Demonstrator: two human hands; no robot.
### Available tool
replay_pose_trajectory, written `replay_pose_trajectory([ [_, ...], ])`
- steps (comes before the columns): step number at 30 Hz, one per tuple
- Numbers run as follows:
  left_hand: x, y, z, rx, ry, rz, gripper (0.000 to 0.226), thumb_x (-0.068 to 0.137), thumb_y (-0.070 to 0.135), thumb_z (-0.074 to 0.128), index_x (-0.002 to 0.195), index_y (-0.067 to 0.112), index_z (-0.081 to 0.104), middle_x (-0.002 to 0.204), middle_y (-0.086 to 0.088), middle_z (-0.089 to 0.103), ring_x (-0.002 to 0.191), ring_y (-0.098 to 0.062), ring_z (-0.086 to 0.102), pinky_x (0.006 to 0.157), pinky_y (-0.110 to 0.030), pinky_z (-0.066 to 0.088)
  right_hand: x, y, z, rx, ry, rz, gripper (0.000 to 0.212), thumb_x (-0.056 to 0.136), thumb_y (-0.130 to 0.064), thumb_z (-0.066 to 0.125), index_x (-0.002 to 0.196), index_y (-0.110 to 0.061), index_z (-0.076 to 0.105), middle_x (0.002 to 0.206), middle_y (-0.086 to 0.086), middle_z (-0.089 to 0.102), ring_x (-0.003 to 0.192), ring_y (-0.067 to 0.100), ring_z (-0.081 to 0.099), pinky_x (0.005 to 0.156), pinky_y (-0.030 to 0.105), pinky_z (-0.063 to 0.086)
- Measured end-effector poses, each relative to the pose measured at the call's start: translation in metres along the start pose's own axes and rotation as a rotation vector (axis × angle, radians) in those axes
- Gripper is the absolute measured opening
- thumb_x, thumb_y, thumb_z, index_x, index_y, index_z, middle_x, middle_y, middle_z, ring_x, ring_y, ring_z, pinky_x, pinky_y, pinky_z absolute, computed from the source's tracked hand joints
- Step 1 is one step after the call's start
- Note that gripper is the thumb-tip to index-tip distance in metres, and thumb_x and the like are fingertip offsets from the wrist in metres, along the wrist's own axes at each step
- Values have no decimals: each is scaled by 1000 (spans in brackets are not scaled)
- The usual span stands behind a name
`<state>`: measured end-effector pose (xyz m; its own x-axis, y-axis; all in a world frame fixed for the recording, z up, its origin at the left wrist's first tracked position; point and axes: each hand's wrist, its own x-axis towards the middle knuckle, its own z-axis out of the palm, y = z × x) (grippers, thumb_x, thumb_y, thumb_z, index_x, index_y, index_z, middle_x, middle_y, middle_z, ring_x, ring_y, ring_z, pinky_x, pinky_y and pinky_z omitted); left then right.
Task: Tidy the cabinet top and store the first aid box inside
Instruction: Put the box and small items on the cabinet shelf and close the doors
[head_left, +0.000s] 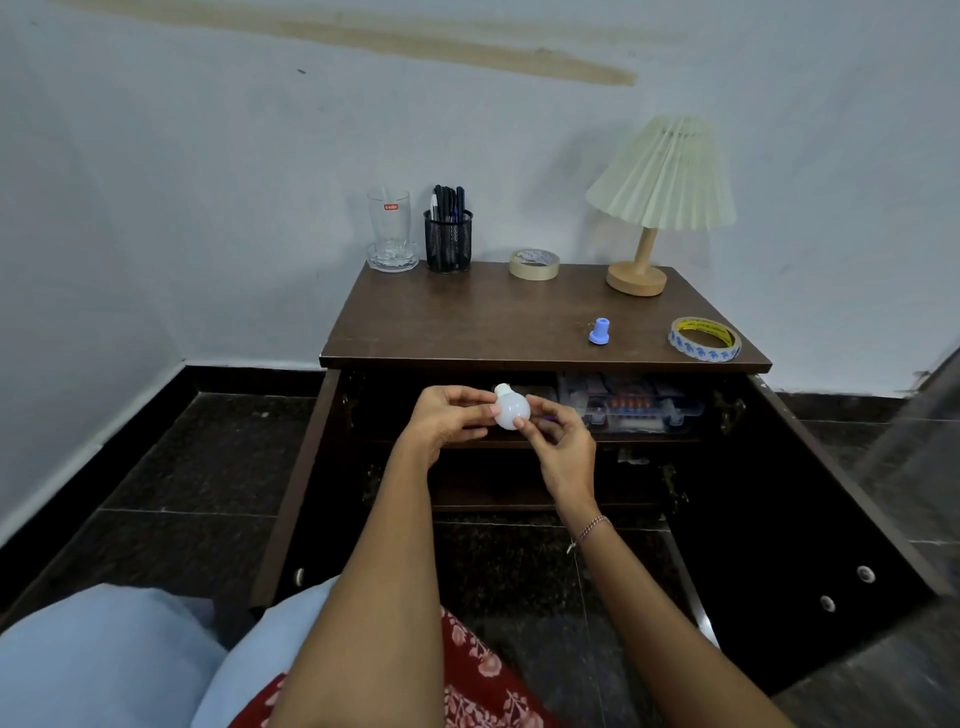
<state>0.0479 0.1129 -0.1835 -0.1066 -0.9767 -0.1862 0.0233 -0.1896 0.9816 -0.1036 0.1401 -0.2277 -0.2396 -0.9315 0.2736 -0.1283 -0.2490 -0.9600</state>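
Low in the frame two bare forearms rise to the centre, where the left hand (447, 415) and right hand (563, 447) meet around a small white bulb (512, 410). Both pinch it with their fingertips, the left from the left side, the right from below and to the right. Its smooth frosted globe sits lower, with the pale neck tilted toward the upper left.

Just behind, on the dim upper shelf of the open cabinet (291, 483), right of centre, lies a clear plastic box (631, 408) with reddish contents. It is probably the first aid box, though the shadow leaves me unsure. It sits right of and beyond the bulb, so the right hand is nearer.

Higher up, the dark wood-grain cabinet top (467, 322) carries a blue stopper-like piece (599, 331), a printed tape roll (705, 340), a tan tape roll (534, 264), a mesh pen pot (448, 241), a glass (390, 228) and a pleated lamp (660, 202).
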Motion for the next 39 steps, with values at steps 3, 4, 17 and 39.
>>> replay_pose_trajectory([
  [3, 9, -16, 0, 0, 75, -51, 26, 81, 6, 71, 106, 3, 67, 102, -14, 70, 81, -15, 69, 64, -21, 58, 3, 15, 11, -29, -2, 40, 26, 79, -11, 73, 102, -19, 65, 114, 7, 63, 93, 12, 67, 79, 14, 54],
  [4, 13, -22, 1, -12, 111, -56, 24, 82, 5, 70, 106, 2, 67, 105, -16, 70, 81, -17, 69, 62, -20, 58, 4, 20, 15, -42, 0, 55, 25, 79, -11, 73, 102, -19, 64, 115, 7, 62, 93, 11, 66, 78, 12, 53],
  [17, 71, -74, 8, -165, 398, -116, 27, 84, -2, 63, 111, 2, 65, 109, -14, 66, 97, -18, 63, 82, -26, 51, 44, 79, 58, -254, 11, 136, 30, 82, -5, 68, 111, -12, 65, 113, 4, 64, 92, 5, 62, 75, 8, 48],
  [39, 123, -101, 16, -239, 487, -134, 37, 85, 1, 60, 121, 9, 59, 118, -6, 62, 109, -19, 59, 95, -32, 50, 71, 109, 82, -530, -98, 68, 45, 90, 2, 52, 133, -5, 47, 139, 10, 37, 119, 19, 51, 102, 12, 31],
])
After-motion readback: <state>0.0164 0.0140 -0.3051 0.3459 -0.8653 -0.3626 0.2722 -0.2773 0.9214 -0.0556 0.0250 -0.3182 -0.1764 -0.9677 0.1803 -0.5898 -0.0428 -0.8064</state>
